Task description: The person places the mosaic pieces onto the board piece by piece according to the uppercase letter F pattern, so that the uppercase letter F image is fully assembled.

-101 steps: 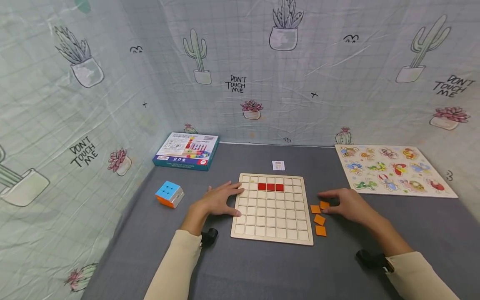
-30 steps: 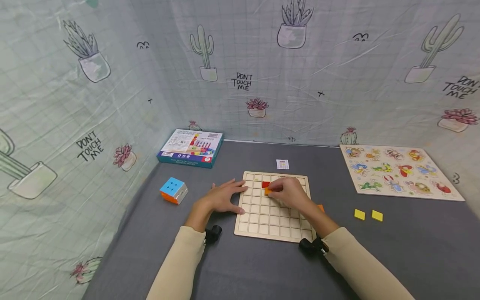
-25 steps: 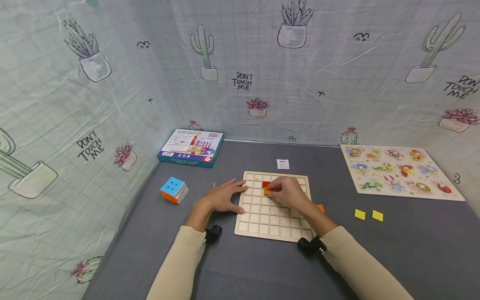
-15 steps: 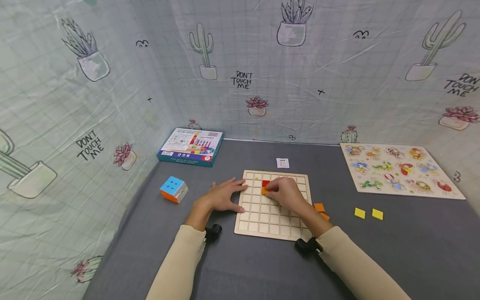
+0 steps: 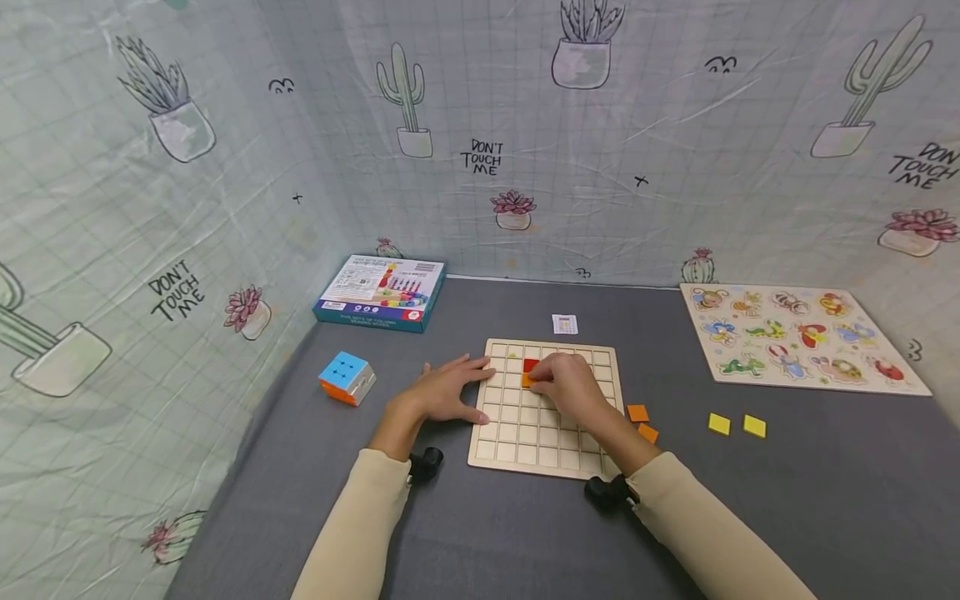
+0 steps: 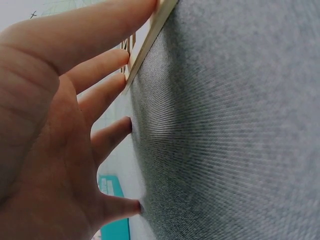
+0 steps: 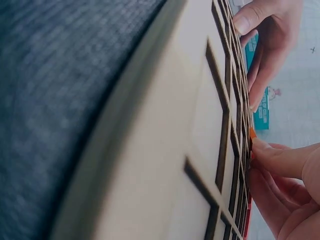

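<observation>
A pale wooden grid board [image 5: 525,457] lies on the dark cloth. My left hand [image 5: 442,393] rests on its left edge, thumb and fingers spread; the left wrist view shows the thumb [image 6: 95,30] against the board's side. Over the upper part of the board, my right hand [image 5: 573,387] pinches an orange square tile [image 5: 527,380], just below a red tile [image 5: 531,365]. In the right wrist view, that orange tile [image 7: 252,133] shows at the thumb tip, at the grid's surface. My right fingers hide other cells, where more red tiles lay earlier.
Two orange tiles [image 5: 637,413] lie right of the board, partly beside the right forearm. Farther right are two yellow tiles [image 5: 719,424]. A puzzle cube [image 5: 347,377] and a game box [image 5: 380,292] stand left, a small printed card [image 5: 565,324] behind, an insect puzzle board [image 5: 802,340] back right.
My right hand has gone from the loose orange tiles to the board with one, lowering it below the red tile. The left hand stays on the board. Two yellow tiles have come into view.
</observation>
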